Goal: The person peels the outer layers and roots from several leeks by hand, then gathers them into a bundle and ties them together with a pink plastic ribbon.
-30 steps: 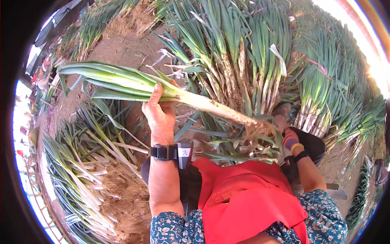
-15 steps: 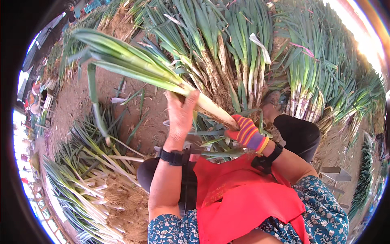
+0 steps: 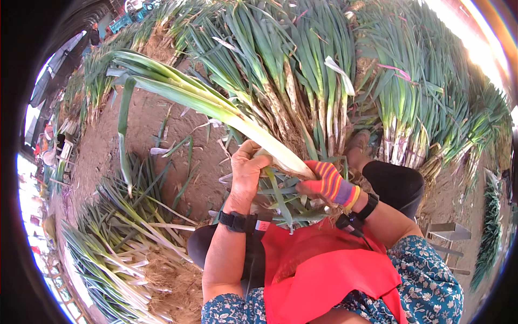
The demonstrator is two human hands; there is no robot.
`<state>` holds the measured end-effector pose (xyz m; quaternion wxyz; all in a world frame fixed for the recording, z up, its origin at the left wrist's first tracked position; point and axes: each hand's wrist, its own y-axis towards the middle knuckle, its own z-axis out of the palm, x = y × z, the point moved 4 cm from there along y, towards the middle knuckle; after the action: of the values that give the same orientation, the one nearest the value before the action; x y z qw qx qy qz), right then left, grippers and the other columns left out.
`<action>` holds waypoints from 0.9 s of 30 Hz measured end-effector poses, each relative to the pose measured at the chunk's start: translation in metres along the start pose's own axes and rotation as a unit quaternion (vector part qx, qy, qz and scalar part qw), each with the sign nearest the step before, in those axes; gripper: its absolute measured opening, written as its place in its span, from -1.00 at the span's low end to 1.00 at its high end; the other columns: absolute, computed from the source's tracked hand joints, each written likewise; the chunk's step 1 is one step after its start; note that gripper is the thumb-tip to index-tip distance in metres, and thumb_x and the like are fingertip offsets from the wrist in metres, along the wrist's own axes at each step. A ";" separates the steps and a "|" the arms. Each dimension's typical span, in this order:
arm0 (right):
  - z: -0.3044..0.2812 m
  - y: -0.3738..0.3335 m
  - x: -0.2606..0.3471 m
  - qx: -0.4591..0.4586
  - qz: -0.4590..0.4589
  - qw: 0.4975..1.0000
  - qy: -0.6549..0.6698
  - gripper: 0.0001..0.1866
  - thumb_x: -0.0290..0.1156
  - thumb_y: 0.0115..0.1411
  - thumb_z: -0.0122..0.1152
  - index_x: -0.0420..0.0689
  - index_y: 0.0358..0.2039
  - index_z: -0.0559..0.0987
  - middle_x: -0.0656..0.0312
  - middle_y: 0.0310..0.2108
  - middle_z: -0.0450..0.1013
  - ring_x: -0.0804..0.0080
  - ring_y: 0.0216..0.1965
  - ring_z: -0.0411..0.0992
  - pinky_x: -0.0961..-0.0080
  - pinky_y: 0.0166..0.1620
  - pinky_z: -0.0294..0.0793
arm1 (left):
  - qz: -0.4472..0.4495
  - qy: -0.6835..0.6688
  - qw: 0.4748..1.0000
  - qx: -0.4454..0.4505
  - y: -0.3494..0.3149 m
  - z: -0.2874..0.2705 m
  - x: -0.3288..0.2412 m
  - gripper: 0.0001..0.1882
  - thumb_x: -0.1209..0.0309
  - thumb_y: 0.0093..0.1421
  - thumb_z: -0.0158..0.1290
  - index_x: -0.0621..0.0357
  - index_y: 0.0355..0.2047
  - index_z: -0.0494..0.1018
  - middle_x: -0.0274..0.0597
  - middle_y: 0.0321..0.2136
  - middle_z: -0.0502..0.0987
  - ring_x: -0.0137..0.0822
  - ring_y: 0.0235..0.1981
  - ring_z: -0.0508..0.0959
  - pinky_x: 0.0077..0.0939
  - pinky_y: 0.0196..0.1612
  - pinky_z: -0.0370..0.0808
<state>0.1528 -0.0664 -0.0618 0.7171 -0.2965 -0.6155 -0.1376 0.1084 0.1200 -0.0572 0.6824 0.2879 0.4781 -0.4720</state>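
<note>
A big leek (image 3: 253, 129) slants across in front of me, its green leaves toward the upper left and its white base toward me. My right hand (image 3: 330, 184), in a striped knit glove, is closed round the base end, where the roots are hidden. My bare left hand (image 3: 250, 168) is beside the white shank with its fingers curled in. From those fingers a green strip of leek leaf (image 3: 279, 201) hangs down over my lap; where its top end joins is hard to see. One long leaf (image 3: 123, 132) droops from the leek's far end.
Loose leeks with brown roots (image 3: 172, 275) lie in a pile at the lower left. Standing leek bundles (image 3: 324, 70) line the far side, with more tied bundles (image 3: 402, 113) to the right. Leaf scraps (image 3: 181, 148) litter the dirt floor. A metal stool (image 3: 450, 232) is at the right.
My left hand has slid down the leek toward its base, and a leaf strip now hangs from its fingers. The shank looks whiter. My right hand keeps its hold.
</note>
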 end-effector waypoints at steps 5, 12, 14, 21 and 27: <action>0.000 0.007 -0.007 -0.008 -0.053 0.997 0.055 -0.30 -0.29 0.02 0.33 -0.21 0.12 0.22 0.43 -0.52 0.34 0.76 -0.58 0.20 0.73 -0.57 0.20 | -0.176 0.088 0.971 0.137 -0.019 0.027 0.047 -0.69 0.64 -0.08 0.09 0.28 -0.24 0.47 -0.26 -0.35 0.55 -0.49 -0.36 0.52 -0.59 -0.27 0.45; -0.001 0.018 -0.008 -0.053 -0.145 0.987 -0.038 -0.31 -0.43 0.10 0.23 -0.20 0.20 0.14 0.37 -0.46 0.38 0.65 -0.48 0.29 0.63 -0.42 0.34 | 0.002 -0.098 0.994 0.042 -0.007 0.031 -0.004 -0.74 0.42 0.06 0.12 0.19 -0.24 0.37 -0.32 -0.48 0.44 -0.37 -0.39 0.48 -0.39 -0.18 0.41; 0.018 0.028 -0.014 0.072 -0.050 0.987 0.133 -0.39 -0.35 0.15 0.18 -0.23 0.16 0.18 0.31 -0.39 0.43 0.66 -0.47 0.34 0.67 -0.42 0.37 | -0.018 -0.235 0.972 -0.018 -0.008 0.017 -0.007 -0.79 0.38 0.09 0.10 0.15 -0.29 0.36 -0.35 -0.55 0.40 -0.36 -0.44 0.45 -0.34 -0.20 0.40; 0.009 0.064 -0.033 0.196 0.007 0.979 -0.065 -0.76 -0.28 0.20 0.09 -0.16 -0.21 0.52 0.34 -0.47 0.46 0.65 -0.42 0.39 0.65 -0.38 0.39 | -0.020 -0.297 0.951 -0.081 -0.009 -0.021 -0.014 -0.80 0.44 0.09 0.11 0.12 -0.55 0.30 -0.33 -0.74 0.28 -0.40 -0.71 0.30 -0.40 -0.56 0.32; -0.085 0.033 -0.173 0.094 -0.078 0.956 -0.266 -0.81 -0.38 0.21 0.06 -0.19 -0.24 0.52 0.29 -0.40 0.50 0.57 -0.41 0.39 0.59 -0.31 0.41 | 0.044 -0.236 0.961 -0.134 -0.019 -0.033 -0.033 -0.82 0.52 0.09 0.07 0.08 -0.57 0.30 -0.33 -0.73 0.28 -0.40 -0.71 0.31 -0.41 -0.55 0.33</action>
<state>0.2042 -0.1197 -0.2426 0.5389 -0.2050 -0.8155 -0.0503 0.0754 0.1528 -0.0382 0.8284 0.0952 0.3486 -0.4279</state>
